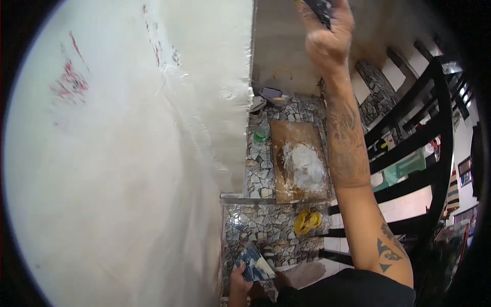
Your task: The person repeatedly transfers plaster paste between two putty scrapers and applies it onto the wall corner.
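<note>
My right arm stretches up to the top edge, where my right hand [330, 38] is closed around a dark tool [320, 10]. The tool's far part is cut off by the frame, so its full shape cannot be seen. Low in the view, my left hand [238, 279] grips the edge of a flat blue-grey plate [253, 263] smeared with white paste. On the left stands a pale plastered wall [128, 179] with red scuffs, ridges and uneven patches. Its vertical corner edge lies between my hands and the wall face.
Below, a brown board [280, 153] bearing white paste [307, 166] lies on a stone-patterned step. Nearby are a green-bottomed clear bottle [261, 134], a yellow plastic bag [307, 221] and a grey container [276, 97]. A black railing [409, 174] runs along the right.
</note>
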`<state>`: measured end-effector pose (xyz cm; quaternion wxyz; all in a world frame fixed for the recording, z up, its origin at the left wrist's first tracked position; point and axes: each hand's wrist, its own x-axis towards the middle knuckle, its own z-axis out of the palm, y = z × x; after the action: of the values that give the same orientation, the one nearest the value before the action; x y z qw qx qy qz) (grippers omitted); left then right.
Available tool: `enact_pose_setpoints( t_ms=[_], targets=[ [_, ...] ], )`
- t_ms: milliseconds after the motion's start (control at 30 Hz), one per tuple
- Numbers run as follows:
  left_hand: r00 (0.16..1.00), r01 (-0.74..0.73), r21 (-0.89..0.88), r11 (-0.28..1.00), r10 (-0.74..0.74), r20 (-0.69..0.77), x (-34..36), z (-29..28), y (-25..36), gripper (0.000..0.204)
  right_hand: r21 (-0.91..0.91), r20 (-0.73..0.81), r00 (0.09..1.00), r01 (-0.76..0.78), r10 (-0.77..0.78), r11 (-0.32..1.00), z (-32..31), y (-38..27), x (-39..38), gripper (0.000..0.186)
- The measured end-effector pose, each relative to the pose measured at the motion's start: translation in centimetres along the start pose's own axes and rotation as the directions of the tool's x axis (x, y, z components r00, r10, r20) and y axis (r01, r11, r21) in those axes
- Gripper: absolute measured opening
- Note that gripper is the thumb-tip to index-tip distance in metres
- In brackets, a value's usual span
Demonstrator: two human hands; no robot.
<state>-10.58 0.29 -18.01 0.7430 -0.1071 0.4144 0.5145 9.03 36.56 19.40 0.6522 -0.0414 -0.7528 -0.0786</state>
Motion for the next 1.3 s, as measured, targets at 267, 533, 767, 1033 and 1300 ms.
enact_pose_setpoints(
  t_ms=[267,533,767,1033,1300],
  targets=[
    [0.992,-0.055,0.185,0.981,0.075,-0.104,6.0,-4.8,-1.8,0.036,0.187,0.038,0.986,0.155,-0.165,0.97,4.3,1.4,-4.6,0.043],
    [0.988,-0.037,0.265,0.964,0.075,-0.136,10.0,-12.0,-3.3,0.047,-0.011,0.03,0.999,-0.015,0.015,1.0,5.8,-0.1,-11.8,0.057],
    [0.98,-0.003,0.282,0.959,0.059,-0.189,15.1,-16.0,-4.3,0.054,-0.084,0.15,0.988,-0.033,0.045,0.996,6.6,-0.5,-19.3,0.051],
    [0.974,0.015,0.33,0.944,0.061,-0.22,18.6,-20.9,-5.5,0.062,-0.085,-0.005,0.996,-0.087,0.087,0.993,8.8,-1.4,-26.5,0.049],
    [0.973,0.007,0.4,0.917,0.086,-0.216,20.5,-26.2,-7.1,0.071,-0.041,0.061,0.977,-0.202,0.204,0.979,9.3,-2.8,-32.8,0.047]
  ],
)
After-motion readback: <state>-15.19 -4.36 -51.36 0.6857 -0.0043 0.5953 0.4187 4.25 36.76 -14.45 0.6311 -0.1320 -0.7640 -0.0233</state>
